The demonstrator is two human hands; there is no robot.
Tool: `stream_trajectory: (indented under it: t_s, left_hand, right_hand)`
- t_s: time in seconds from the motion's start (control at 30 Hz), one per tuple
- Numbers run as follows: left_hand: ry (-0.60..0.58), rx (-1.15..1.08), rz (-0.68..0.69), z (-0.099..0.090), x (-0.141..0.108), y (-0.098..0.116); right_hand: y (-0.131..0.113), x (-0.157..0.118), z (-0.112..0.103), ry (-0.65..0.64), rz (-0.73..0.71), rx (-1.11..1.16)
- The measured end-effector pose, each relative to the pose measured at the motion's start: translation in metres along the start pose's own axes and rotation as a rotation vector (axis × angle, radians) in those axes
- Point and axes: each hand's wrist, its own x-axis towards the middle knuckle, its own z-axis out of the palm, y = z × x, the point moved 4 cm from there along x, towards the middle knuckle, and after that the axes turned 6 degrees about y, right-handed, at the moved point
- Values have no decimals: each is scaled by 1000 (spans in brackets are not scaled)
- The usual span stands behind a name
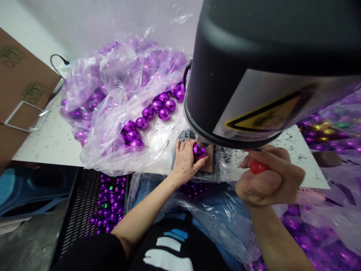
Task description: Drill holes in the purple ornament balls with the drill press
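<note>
Below the head of a large black machine [237,86] with a yellow warning label, a shiny purple ball [199,151] rests on a small brown board [208,166]. My left hand [186,160] holds this ball at its left and front, between thumb and fingers. Wrapped round a red knob [258,166], just in front of the machine, is my right hand [269,177]. Other purple balls [164,114] lie loose on the white table [160,141], spilling from a clear plastic bag [118,113] full of them.
A cardboard box [25,71] stands at the left. Below the table edge, a black crate [81,203] sits beside small purple and green balls [109,203]. Blue plastic-lined material [222,210] hangs before my lap. More bagged purple balls [310,233] are at the right.
</note>
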Motion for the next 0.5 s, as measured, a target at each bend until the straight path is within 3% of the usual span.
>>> stream_trajectory:
  t_s: [0.3, 0.4, 0.5]
  left_hand:
    - [9, 10, 9, 0, 1, 1]
    - [14, 11, 13, 0, 0, 1]
    - [19, 8, 10, -1, 0, 1]
  right_hand:
    - [17, -20, 3, -7, 0, -50]
    - [6, -2, 0, 20, 4, -33]
    - [-11, 35, 0, 12, 98, -61]
